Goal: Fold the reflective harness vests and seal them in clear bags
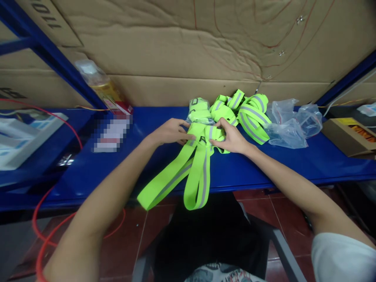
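Both hands hold a neon-yellow reflective strap (202, 164) with a grey stripe. My left hand (174, 131) has its fingers closed on the left side of the folded part. My right hand (232, 136) pinches the right side between thumb and fingers. Two long loops hang from the bundle over the table's front edge. Just behind the hands lies a bagged yellow bundle (200, 111) in clear plastic. More rolled reflective straps (254, 117) are heaped to its right, close to my right hand.
Crumpled clear plastic bags (293, 123) lie right of the straps on the blue table (149, 164). An open cardboard box (349, 137) stands at far right. A bottle (101, 86) stands at back left. Red hose (41, 239) curls at lower left. Cardboard (152, 51) lines the back.
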`<state>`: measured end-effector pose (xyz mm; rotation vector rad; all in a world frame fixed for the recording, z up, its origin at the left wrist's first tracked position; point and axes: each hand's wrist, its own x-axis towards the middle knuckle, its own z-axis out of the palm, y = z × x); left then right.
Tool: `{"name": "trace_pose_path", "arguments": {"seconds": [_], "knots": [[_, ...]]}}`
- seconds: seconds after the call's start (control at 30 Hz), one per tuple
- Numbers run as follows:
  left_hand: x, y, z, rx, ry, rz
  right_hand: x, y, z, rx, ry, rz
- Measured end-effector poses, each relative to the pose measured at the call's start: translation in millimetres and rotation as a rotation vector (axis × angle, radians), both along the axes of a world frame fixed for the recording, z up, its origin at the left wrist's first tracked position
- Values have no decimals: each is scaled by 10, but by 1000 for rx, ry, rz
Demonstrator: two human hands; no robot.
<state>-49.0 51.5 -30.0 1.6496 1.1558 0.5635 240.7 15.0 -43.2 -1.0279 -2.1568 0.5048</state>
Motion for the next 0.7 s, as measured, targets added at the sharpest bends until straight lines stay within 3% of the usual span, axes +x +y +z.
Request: {"name": "trace_pose_path", "arguments": {"seconds": [0.13,0.37,0.53,0.7], "knots": [[57,-36,13,-79,-133,79,7,-16,-26,153,-42,-15],[49,-69,127,-126,-230,-147,71,-21,-86,340,-277,-18],[105,-46,77,-97,-223,0,109,-33,-27,359,-453,1],[79,-48,90,87,-87,-13,96,-69,85,276,-230,137]]}}
